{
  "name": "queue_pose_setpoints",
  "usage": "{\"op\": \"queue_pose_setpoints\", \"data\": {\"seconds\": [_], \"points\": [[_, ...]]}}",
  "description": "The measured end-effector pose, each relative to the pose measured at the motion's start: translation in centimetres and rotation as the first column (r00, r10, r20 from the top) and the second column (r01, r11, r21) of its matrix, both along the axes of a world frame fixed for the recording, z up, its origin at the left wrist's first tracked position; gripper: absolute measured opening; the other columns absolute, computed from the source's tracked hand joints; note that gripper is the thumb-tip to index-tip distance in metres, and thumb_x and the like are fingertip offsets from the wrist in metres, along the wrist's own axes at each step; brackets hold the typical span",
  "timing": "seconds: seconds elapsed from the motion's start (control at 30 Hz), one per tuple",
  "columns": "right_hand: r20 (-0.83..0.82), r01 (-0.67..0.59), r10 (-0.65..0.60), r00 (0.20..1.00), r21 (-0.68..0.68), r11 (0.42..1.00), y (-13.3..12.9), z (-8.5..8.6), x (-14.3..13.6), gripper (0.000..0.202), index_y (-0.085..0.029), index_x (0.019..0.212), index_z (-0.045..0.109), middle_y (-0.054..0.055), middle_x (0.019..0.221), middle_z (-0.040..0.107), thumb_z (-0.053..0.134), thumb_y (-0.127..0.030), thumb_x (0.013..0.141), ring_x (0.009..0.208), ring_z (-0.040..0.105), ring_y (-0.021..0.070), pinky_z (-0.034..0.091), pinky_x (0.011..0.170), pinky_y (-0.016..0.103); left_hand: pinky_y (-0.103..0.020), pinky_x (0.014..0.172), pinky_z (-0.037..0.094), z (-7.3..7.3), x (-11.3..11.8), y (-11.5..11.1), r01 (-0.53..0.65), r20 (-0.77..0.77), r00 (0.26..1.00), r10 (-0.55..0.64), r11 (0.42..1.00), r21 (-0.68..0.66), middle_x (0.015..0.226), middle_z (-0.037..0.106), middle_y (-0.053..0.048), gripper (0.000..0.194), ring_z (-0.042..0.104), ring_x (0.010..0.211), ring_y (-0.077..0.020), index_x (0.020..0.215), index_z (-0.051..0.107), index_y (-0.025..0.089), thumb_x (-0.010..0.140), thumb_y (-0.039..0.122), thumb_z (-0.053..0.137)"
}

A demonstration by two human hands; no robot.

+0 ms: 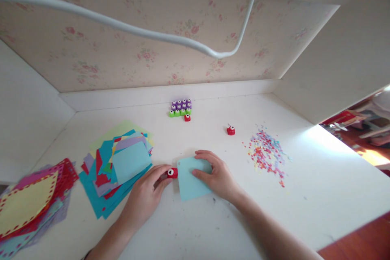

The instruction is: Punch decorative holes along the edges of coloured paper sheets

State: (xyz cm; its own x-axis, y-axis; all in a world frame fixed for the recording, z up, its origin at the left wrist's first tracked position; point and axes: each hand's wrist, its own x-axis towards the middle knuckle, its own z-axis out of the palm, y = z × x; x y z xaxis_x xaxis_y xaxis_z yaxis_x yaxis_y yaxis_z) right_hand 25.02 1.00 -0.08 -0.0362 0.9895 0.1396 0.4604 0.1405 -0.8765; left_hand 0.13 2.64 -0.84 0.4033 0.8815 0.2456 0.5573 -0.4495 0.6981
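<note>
A small red paper punch with a white button sits between the fingers of my left hand. Its right side meets the left edge of a light blue sheet of paper. My right hand grips that sheet from the right, thumb on top and the other fingers along the far edge. A small punched hole shows near the sheet's upper left corner. The underside of the sheet is hidden.
Loose coloured paper lies left, beside a stack of hole-edged sheets. Purple and green punches stand in rows at the back with a red one. Another red punch sits near scattered confetti. A white cable hangs across above.
</note>
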Motion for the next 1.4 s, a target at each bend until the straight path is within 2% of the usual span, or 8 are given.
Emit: {"op": "queue_pose_setpoints", "data": {"seconds": [0.37, 0.47, 0.53, 0.63, 0.73, 0.87, 1.2, 1.4], "points": [[0.062, -0.055, 0.053, 0.997, 0.030, 0.998, -0.2, 0.2, -0.3, 0.032, -0.025, 0.112, 0.065, 0.007, 0.128, 0.061, 0.072, -0.030, 0.082, 0.115, 0.061, 0.0220, 0.049, 0.101, 0.039, -0.028, 0.087, 0.058, 0.1, 0.3, 0.0, 0.018, -0.009, 1.000, -0.017, 0.999, 0.039, 0.113, 0.071, -0.002, 0.023, 0.069, 0.098, -0.0165, 0.115, 0.062, 0.027, 0.094, 0.033, 0.058], [0.174, -0.119, 0.108, 0.979, 0.054, 0.991, -0.8, 1.0, -0.5, 0.033, -0.026, 0.119, 0.064, 0.008, 0.132, 0.058, 0.067, -0.032, 0.087, 0.113, 0.061, 0.0232, 0.052, 0.097, 0.040, -0.030, 0.091, 0.056, 0.1, 0.4, -0.1, 0.044, -0.020, 0.999, -0.043, 0.997, 0.069, 0.112, 0.070, -0.003, 0.023, 0.067, 0.104, -0.0182, 0.116, 0.062, 0.026, 0.093, 0.032, 0.060], [0.308, -0.135, 0.099, 0.946, 0.097, 0.986, -1.3, 1.7, -0.5, 0.035, -0.028, 0.123, 0.064, 0.009, 0.139, 0.053, 0.064, -0.036, 0.089, 0.115, 0.059, 0.0275, 0.052, 0.097, 0.045, -0.031, 0.092, 0.056, 0.2, 0.5, -0.2, 0.056, -0.027, 0.998, -0.054, 0.996, 0.075, 0.113, 0.070, -0.004, 0.024, 0.066, 0.105, -0.0190, 0.116, 0.062, 0.025, 0.093, 0.032, 0.060], [0.475, -0.146, 0.050, 0.879, 0.166, 0.975, -1.9, 2.4, 0.0, 0.042, -0.031, 0.127, 0.063, 0.008, 0.150, 0.044, 0.065, -0.042, 0.087, 0.126, 0.049, 0.0364, 0.046, 0.101, 0.057, -0.035, 0.095, 0.055, 0.2, 0.4, -0.6, 0.038, -0.045, 0.998, -0.035, 0.996, 0.083, 0.116, 0.068, -0.006, 0.028, 0.065, 0.107, -0.0205, 0.119, 0.061, 0.025, 0.092, 0.032, 0.061], [0.534, -0.249, 0.145, 0.833, 0.127, 0.960, -2.0, 2.1, 0.7, 0.046, -0.032, 0.133, 0.058, 0.007, 0.151, 0.044, 0.064, -0.042, 0.089, 0.134, 0.042, 0.0364, 0.038, 0.108, 0.061, -0.038, 0.097, 0.054, 0.3, 0.2, -1.0, 0.021, -0.088, 0.996, -0.010, 0.993, 0.117, 0.117, 0.068, -0.006, 0.030, 0.064, 0.109, -0.0218, 0.121, 0.061, 0.026, 0.092, 0.032, 0.062], [0.547, -0.343, 0.264, 0.794, 0.045, 0.938, -1.8, 1.5, 1.0, 0.043, -0.032, 0.134, 0.058, 0.006, 0.143, 0.054, 0.059, -0.041, 0.092, 0.133, 0.046, 0.0331, 0.029, 0.114, 0.061, -0.036, 0.095, 0.054, 0.4, 0.3, -1.1, 0.030, -0.112, 0.994, -0.012, 0.988, 0.155, 0.114, 0.069, -0.005, 0.029, 0.065, 0.106, -0.0210, 0.121, 0.062, 0.026, 0.093, 0.029, 0.061], [0.553, -0.361, 0.299, 0.778, 0.004, 0.932, -2.0, 1.9, 0.5, 0.043, -0.031, 0.134, 0.058, 0.006, 0.143, 0.054, 0.057, -0.043, 0.093, 0.134, 0.046, 0.0327, 0.031, 0.114, 0.060, -0.033, 0.091, 0.057, 0.4, 0.3, -1.0, 0.050, -0.147, 0.989, -0.020, 0.978, 0.201, 0.110, 0.071, -0.005, 0.026, 0.067, 0.101, -0.0198, 0.119, 0.064, 0.025, 0.094, 0.028, 0.060], [0.522, -0.363, 0.298, 0.799, 0.023, 0.932, -2.0, 1.8, 0.4, 0.045, -0.034, 0.135, 0.057, 0.004, 0.142, 0.055, 0.061, -0.039, 0.091, 0.134, 0.047, 0.0331, 0.029, 0.115, 0.061, -0.032, 0.087, 0.059, 0.6, 0.4, -0.9, 0.044, -0.163, 0.987, -0.003, 0.968, 0.248, 0.106, 0.073, -0.005, 0.024, 0.070, 0.097, -0.0200, 0.117, 0.066, 0.026, 0.095, 0.030, 0.057]]}}
